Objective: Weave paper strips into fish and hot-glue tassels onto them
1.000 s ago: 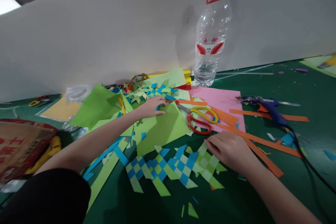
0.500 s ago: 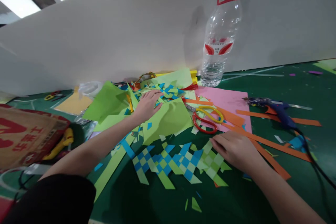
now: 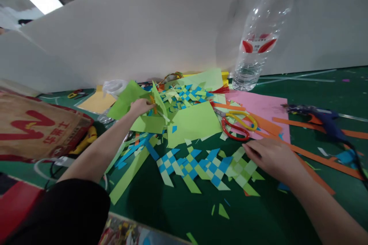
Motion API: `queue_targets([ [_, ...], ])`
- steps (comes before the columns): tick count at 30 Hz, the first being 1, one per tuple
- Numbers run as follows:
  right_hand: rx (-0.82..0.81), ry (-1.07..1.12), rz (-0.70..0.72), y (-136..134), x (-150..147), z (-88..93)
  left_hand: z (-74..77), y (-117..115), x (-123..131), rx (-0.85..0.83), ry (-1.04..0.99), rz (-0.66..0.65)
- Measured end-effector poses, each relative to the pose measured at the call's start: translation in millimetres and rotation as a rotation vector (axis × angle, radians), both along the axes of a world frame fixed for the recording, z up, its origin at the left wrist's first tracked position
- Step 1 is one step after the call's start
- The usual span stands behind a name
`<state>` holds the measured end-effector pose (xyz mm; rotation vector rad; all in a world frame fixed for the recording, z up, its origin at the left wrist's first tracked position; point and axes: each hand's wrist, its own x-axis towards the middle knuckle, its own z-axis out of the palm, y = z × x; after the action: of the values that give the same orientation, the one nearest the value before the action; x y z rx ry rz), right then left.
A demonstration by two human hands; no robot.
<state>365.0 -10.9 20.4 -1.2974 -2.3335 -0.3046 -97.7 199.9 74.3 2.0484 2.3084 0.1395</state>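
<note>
My left hand (image 3: 141, 106) is at the pile of green paper, its fingers closed at a thin yellow-orange tool (image 3: 153, 101), whose kind I cannot make out. A raised green sheet (image 3: 160, 99) stands beside those fingertips. My right hand (image 3: 268, 157) lies low on the right, fingers curled together at the upper right tip of a woven paper strip (image 3: 191, 166) in blue and green checks. Its thumb is mostly hidden. Scissors (image 3: 240, 124) with one yellow and one red handle lie just above the right hand. A flat light-green sheet (image 3: 194, 124) lies between the hands.
A plastic bottle (image 3: 255, 46) with some water stands against the white wall panel (image 3: 172, 26). Right are a pink sheet (image 3: 258, 97), orange strips (image 3: 322, 157) and a corded blue glue gun (image 3: 324, 120). A paper bag (image 3: 40, 130) stands left, yellow-handled tool (image 3: 84, 141) beside it.
My left hand has moved from above the checked paper pile left to the yellow-orange tool, and its fingers have closed in. The right hand stays at the woven strip. The view has shifted.
</note>
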Motion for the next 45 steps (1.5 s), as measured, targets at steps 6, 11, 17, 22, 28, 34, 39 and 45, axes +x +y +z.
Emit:
queue_targets([
  [6,0.009,-0.005,-0.003,-0.4,0.4,2.0,-0.3,-3.9,7.5,0.086,-0.155,0.040],
  [11,-0.021,-0.019,-0.015,-0.9,0.2,3.1,26.0,-31.9,20.6,0.192,-0.411,-0.050],
  [17,-0.004,-0.023,-0.021,-0.8,2.5,0.6,58.5,-84.7,36.6,0.237,-0.713,-0.203],
  [22,0.048,-0.055,-0.001,-1.6,0.5,3.5,63.3,-137.6,44.2,0.022,-1.214,-0.348],
  [28,0.248,-0.032,0.051,-6.4,-8.8,15.8,52.7,-183.2,42.5,-0.172,-1.528,-0.361],
  [34,0.249,0.278,0.111,-16.7,-35.8,40.4,48.9,-210.2,50.0,-0.332,-1.606,-0.431],
  [39,-0.351,0.588,0.188,-36.7,-87.8,66.3,55.2,-228.7,68.0,-0.444,-1.628,-0.465],
  [45,-1.030,0.918,0.359,-46.8,-148.2,63.9,48.7,-242.0,82.9,-0.532,-1.660,-0.537],
])
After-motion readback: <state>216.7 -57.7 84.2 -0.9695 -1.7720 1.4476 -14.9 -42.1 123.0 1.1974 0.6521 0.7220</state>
